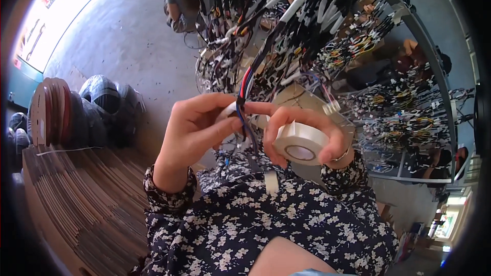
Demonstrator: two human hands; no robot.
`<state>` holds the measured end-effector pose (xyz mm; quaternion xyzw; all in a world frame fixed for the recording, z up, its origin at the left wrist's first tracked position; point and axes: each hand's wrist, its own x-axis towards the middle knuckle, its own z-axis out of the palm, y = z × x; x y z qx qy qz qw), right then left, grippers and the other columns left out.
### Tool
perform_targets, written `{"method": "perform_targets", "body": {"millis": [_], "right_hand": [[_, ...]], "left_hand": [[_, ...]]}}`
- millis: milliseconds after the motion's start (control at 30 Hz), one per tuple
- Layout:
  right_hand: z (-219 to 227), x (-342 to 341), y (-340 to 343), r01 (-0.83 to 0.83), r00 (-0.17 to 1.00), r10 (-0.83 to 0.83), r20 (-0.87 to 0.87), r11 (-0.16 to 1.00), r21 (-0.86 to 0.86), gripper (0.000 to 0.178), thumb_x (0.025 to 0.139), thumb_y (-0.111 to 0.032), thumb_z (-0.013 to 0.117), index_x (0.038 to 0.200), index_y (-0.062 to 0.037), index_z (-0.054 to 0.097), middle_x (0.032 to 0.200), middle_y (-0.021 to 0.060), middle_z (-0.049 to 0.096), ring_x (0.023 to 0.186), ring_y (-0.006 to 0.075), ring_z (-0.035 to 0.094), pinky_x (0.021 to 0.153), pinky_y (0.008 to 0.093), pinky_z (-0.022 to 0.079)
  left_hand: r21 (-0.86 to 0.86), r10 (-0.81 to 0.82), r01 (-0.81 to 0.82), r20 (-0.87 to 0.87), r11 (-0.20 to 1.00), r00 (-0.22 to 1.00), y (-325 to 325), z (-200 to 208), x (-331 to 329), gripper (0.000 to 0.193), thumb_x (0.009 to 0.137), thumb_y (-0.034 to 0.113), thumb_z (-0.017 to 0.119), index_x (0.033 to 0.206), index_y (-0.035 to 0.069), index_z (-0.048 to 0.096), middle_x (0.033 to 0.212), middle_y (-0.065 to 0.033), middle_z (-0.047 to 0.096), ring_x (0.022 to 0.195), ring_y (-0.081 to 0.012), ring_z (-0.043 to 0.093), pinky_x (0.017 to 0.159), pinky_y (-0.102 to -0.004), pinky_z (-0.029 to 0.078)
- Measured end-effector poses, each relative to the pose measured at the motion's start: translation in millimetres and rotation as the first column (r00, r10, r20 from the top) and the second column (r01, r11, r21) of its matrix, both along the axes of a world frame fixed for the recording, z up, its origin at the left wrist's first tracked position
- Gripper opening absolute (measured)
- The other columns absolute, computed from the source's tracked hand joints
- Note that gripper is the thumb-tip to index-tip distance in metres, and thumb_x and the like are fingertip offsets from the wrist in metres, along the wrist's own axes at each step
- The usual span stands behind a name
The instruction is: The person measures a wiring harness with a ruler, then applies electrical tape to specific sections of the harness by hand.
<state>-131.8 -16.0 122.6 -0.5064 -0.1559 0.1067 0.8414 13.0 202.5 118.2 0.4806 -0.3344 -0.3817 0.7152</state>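
A wire harness [246, 83] with black, red, blue and white wires hangs down in front of me from the bundles above. My left hand [197, 125] pinches it between thumb and fingers, where a black band and a bit of white tape wrap the wires. In my right hand [322, 125] is a roll of white tape [308, 137], gripped between the thumb and curled fingers. One of the right fingers reaches behind the harness, close to the left fingertips. Below the hands a pale connector [271, 183] dangles at the lower wire ends, in front of my floral clothing.
Dense hanging wire harnesses [286, 15] fill the space ahead, and more hang on a metal frame [427, 56] at the right. On the left are stacked flat cardboard [92, 209], wide reels [48, 107] and black coils [102, 97]. A person [181, 2] sits farther off.
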Motion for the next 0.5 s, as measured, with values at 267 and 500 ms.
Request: {"method": "perform_targets", "body": {"millis": [267, 500], "right_hand": [[-0.7, -7.6, 9.6, -0.093, 0.984, 0.07, -0.161, 0.985, -0.142, 0.098, 0.068, -0.041, 0.079, 0.144, 0.0089, 0.042, 0.127, 0.0173, 0.049, 0.09, 0.0195, 0.061, 0.077, 0.0294, 0.05], [25.0, -15.6, -18.5, -0.044, 0.996, 0.029, -0.081, 0.982, -0.182, 0.102, 0.07, -0.043, 0.077, 0.143, 0.017, 0.04, 0.119, 0.0168, 0.048, 0.081, 0.0184, 0.059, 0.067, 0.0267, 0.046]], "left_hand": [[-0.04, 0.422, -0.519, 0.638, 0.854, 0.644, -9.7, -1.0, -33.5, 0.026, 0.08, -0.001, 0.076, 0.105, 0.001, 0.072, 0.072, -0.0086, 0.06, 0.062, -0.0157, 0.061, 0.055, -0.0268, 0.045], [-0.192, 0.471, -0.47, 0.648, 0.862, 0.598, -13.6, 1.1, -31.8, 0.025, 0.087, -0.002, 0.071, 0.112, -0.003, 0.069, 0.078, -0.0138, 0.066, 0.062, -0.0229, 0.063, 0.058, -0.0298, 0.049]]}}
